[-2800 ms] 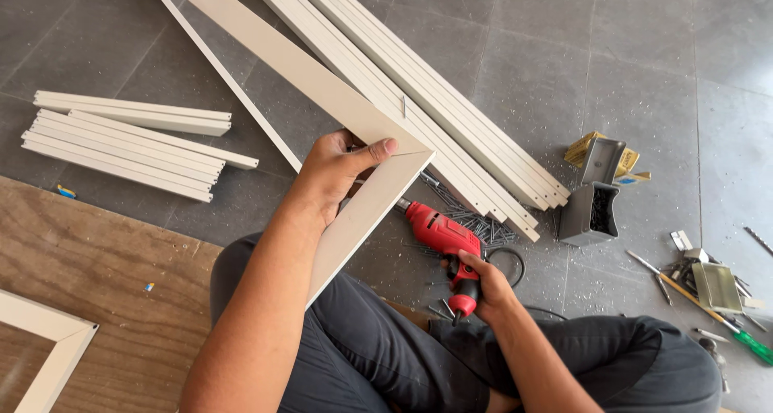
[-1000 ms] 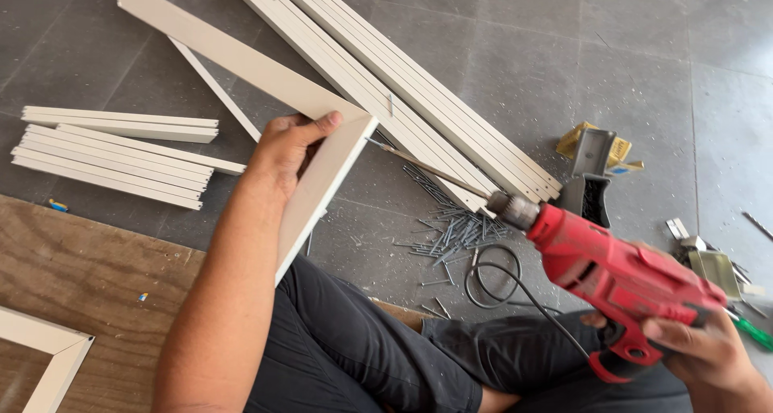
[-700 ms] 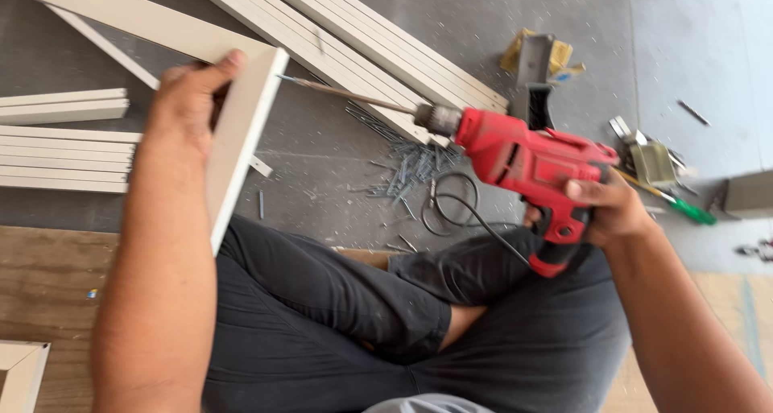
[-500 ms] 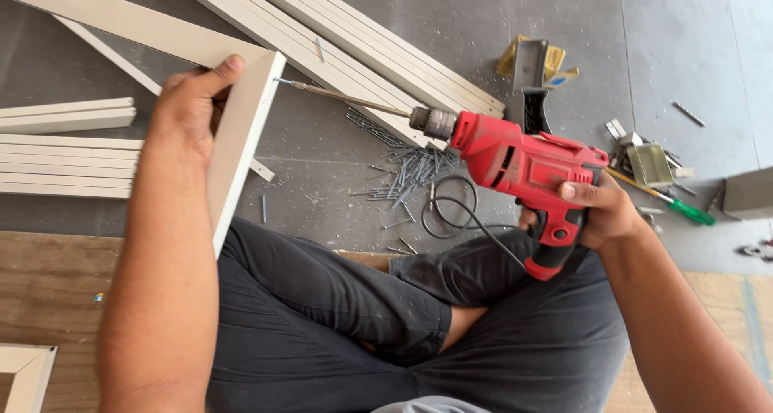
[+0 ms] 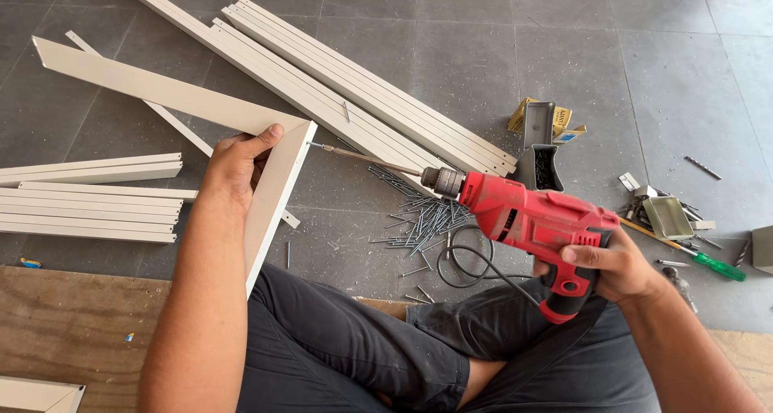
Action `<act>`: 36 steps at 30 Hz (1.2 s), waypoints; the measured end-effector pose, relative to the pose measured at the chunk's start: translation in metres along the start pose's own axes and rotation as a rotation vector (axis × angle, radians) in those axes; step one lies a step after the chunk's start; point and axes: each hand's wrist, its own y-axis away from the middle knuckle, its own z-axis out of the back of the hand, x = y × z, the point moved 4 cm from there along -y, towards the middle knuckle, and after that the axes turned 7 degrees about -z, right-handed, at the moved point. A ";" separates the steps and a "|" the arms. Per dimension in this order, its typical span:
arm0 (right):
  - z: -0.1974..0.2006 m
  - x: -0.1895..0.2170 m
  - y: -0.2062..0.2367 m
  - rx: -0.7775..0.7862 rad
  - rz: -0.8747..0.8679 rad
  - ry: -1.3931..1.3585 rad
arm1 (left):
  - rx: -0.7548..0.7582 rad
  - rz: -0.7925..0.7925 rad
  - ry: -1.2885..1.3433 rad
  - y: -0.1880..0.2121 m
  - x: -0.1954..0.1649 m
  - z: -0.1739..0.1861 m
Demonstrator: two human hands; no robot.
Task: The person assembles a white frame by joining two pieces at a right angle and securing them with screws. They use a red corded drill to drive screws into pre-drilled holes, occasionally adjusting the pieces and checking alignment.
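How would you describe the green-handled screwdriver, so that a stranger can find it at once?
Start at the red drill in the right hand and look past it to the scattered tools on the grey floor. The screwdriver lies there, slanted, beside a small metal tray. It is the only tool with a bright green handle.

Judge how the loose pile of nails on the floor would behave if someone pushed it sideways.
The nails would probably scatter, since they lie loose and crisscrossed. Their thin round shanks may roll on the smooth floor tiles. Each looks stiff and light.
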 end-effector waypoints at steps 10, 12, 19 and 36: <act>0.006 -0.005 -0.009 -0.026 -0.036 -0.070 | -0.035 -0.014 -0.068 0.003 -0.005 -0.001; 0.006 -0.007 -0.010 0.010 -0.036 -0.110 | -0.023 -0.001 -0.035 0.003 -0.003 0.000; 0.003 -0.010 -0.014 -0.054 -0.054 -0.085 | -0.019 0.010 0.003 -0.003 0.002 0.004; -0.015 0.006 -0.020 0.030 0.050 0.096 | -0.002 0.032 -0.011 -0.001 0.003 -0.005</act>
